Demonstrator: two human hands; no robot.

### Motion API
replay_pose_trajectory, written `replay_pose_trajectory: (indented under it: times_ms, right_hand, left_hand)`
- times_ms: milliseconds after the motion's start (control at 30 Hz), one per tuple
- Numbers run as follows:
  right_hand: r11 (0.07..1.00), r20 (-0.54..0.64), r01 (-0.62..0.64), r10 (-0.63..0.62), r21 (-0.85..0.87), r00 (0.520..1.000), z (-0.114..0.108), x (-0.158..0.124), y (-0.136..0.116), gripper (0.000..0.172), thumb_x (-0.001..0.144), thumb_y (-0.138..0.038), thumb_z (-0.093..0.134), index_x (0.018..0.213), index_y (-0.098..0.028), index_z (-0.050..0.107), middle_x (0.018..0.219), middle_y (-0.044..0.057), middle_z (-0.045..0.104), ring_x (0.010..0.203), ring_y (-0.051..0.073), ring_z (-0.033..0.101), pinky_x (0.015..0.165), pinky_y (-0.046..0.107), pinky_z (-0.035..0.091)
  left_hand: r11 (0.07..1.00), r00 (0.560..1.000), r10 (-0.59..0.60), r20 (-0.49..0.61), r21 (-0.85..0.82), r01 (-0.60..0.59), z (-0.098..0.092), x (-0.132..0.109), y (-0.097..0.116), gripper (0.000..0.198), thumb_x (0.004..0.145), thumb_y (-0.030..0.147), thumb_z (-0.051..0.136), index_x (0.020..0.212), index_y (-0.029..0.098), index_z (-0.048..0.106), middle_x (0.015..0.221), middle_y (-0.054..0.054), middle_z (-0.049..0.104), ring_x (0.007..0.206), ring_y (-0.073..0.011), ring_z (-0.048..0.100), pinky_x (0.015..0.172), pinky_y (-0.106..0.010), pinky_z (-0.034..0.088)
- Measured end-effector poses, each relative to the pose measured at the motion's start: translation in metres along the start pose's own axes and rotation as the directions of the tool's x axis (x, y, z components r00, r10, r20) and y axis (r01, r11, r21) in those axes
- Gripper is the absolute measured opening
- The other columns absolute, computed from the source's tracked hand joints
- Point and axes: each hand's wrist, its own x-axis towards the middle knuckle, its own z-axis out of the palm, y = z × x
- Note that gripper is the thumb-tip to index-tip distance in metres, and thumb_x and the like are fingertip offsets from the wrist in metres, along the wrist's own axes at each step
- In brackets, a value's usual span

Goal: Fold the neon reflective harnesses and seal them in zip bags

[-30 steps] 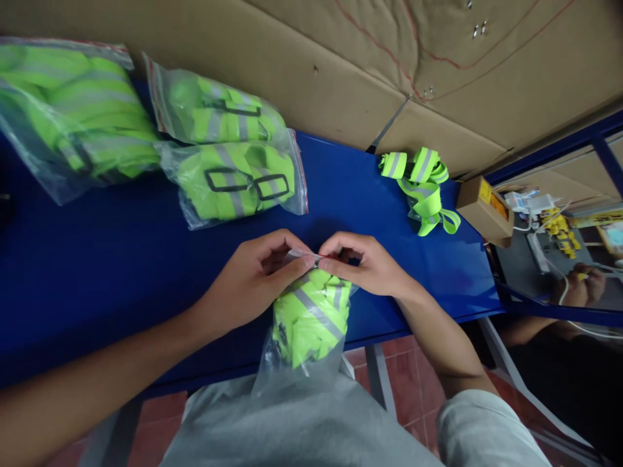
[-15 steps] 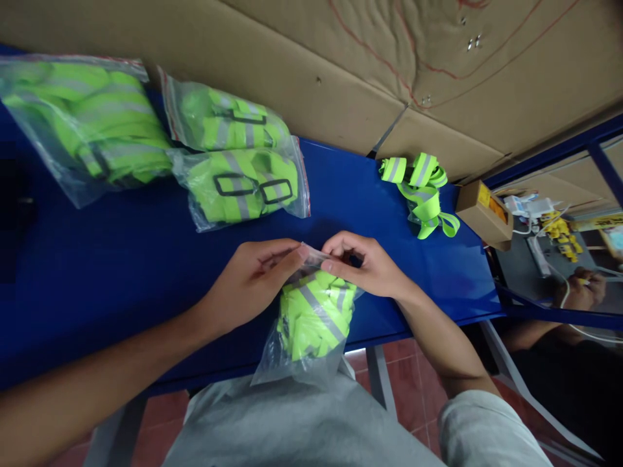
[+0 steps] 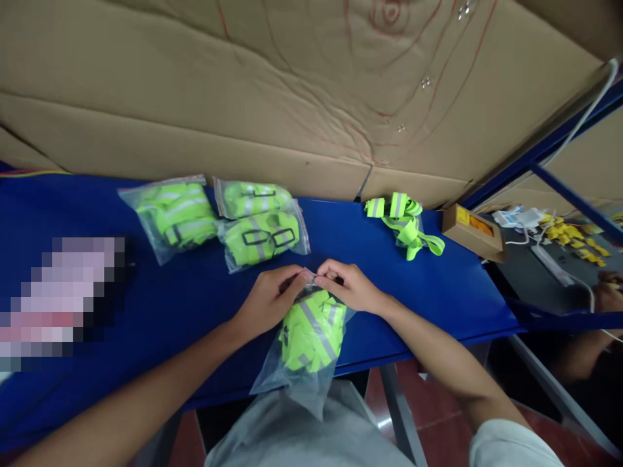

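Both my hands pinch the top edge of a clear zip bag (image 3: 311, 383) at the table's front edge. Inside it is a bundle of neon-yellow reflective straps (image 3: 314, 331) with grey stripes. My left hand (image 3: 275, 295) is closed on the bag's edge between thumb and forefinger. Close beside it, my right hand (image 3: 350, 285) grips the same edge with thumb and curled fingers. The bag hangs below the hands toward my lap. Farther back lie several filled bags of the same straps, among them a left bag (image 3: 178, 217) and a front bag (image 3: 263, 240) showing black buckles.
Loose reflective straps (image 3: 409, 227) lie at the back right of the blue table (image 3: 165, 311), beside an open cardboard box (image 3: 472, 233). A blurred pinkish item (image 3: 63, 285) is at left. Beyond the blue frame, another person's hand (image 3: 608, 292) is near yellow pieces (image 3: 569, 230).
The view has tilted up and shifted left, so more cardboard wall and the pinkish item show. My hands have come closer together along the bag's edge, still holding it.
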Motion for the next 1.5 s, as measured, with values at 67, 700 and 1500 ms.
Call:
replay_pose_trajectory:
  times_ms: [67,700,1500]
  right_hand:
    - [0.997,0.001,0.015,-0.015,-0.079,1.000,0.000,-0.001,0.001,0.033,0.102,-0.050,0.054,0.100,-0.018,0.062,0.062,-0.007,0.050,0.056,0.008,0.045,0.056,0.020,0.032]
    - [0.809,0.026,0.017,-0.002,-0.588,1.000,-0.010,-0.006,0.003,0.028,0.108,-0.041,0.042,0.105,-0.022,0.062,0.083,0.003,0.073,0.075,0.018,0.070,0.065,0.025,0.036]
    - [0.976,-0.032,0.019,-0.026,-0.216,0.999,-0.011,-0.002,0.002,0.031,0.102,-0.048,0.055,0.097,-0.020,0.065,0.067,-0.003,0.062,0.057,0.011,0.054,0.059,0.023,0.037]
  left_hand:
    - [0.999,1.000,0.008,-0.011,0.034,-0.008,-0.001,0.000,0.002,0.042,0.101,0.048,0.048,0.096,0.015,0.073,0.082,-0.003,0.071,0.068,-0.0143,0.058,0.062,-0.024,0.043]
    - [0.589,0.856,0.248,-0.453,0.772,0.239,-0.130,-0.090,-0.003,0.064,0.099,0.044,0.053,0.160,0.035,0.036,0.174,-0.009,0.013,0.153,-0.0537,0.020,0.121,-0.076,0.012]
    - [0.888,0.918,-0.107,-0.382,0.378,0.261,-0.085,-0.111,0.024,0.044,0.098,0.053,0.053,0.137,0.034,0.054,0.140,-0.005,0.062,0.129,-0.0358,0.059,0.107,-0.051,0.048]
